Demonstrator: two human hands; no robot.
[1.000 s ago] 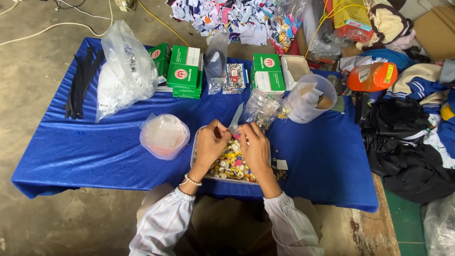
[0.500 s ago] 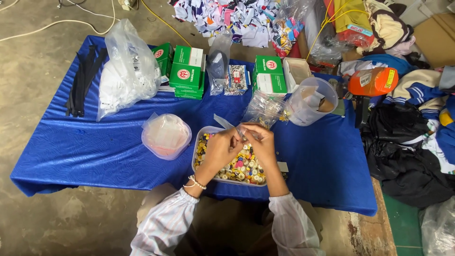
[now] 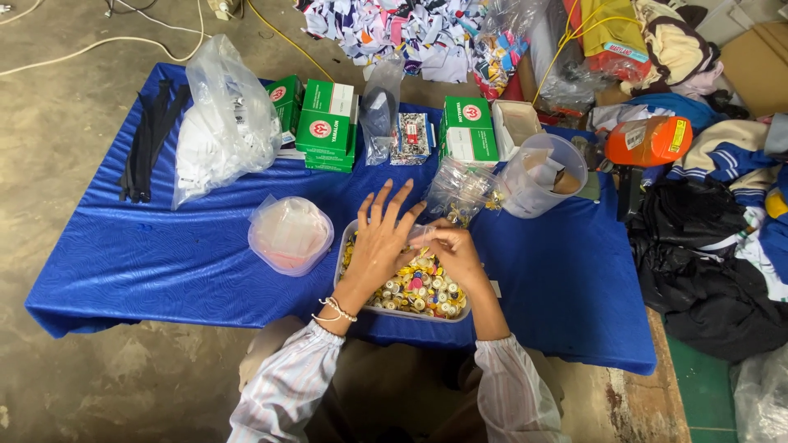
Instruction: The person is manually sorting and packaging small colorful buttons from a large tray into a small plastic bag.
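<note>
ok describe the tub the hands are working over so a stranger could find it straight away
On the blue table, go to the near edge at the middle, under the left hand and right hand. The rectangular tub there is heaped with small colourful buttons, unlike the round pink tub to its left, which has none.

Glossy blue cloth table cover point(image 3: 164, 262); shiny mixed-colour plastic and metal buttons point(image 3: 419, 287); clear crinkly plastic bag point(image 3: 460, 189); rough matt concrete floor point(image 3: 57, 107).

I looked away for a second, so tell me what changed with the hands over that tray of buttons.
The left hand has opened, its fingers now spread upward over the tray of buttons. The right hand keeps its grip on a small clear bag, now lower and nearer the tray. The lidded tub, green boxes and clear cup stayed put.
</note>
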